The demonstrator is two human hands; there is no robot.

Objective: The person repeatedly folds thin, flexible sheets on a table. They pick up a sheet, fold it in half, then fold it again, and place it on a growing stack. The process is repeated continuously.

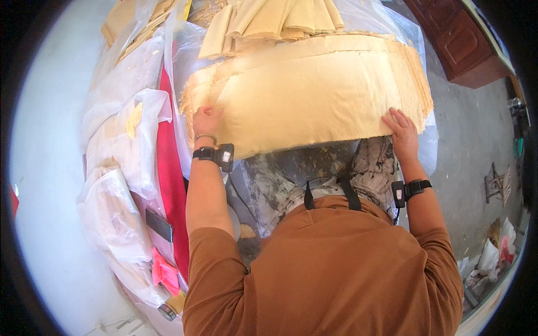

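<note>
A broad stack of thin, pale yellow sheets (pixel 302 92) with ragged ends lies across in front of me, its near edge above my lap. My left hand (pixel 207 121) rests at the stack's left end, fingers curled; whether it pinches a sheet cannot be told. On the near right corner lies my right hand (pixel 401 126), fingers apart on the top sheet, the thumb side near the edge. Both wrists wear black strapped devices. Beyond the stack, folded sheets of the same material (pixel 273 21) are fanned out in a pile.
At left, plastic-wrapped bundles (pixel 113 214), a red cloth (pixel 171 180), a smartphone (pixel 159 225), a pink cloth (pixel 165 273) and a lidded jar (pixel 170 310) lie on a surface. A dark red wooden cabinet (pixel 458 42) stands far right. A small stool (pixel 496 185) and plastic bags (pixel 489 258) are on the floor.
</note>
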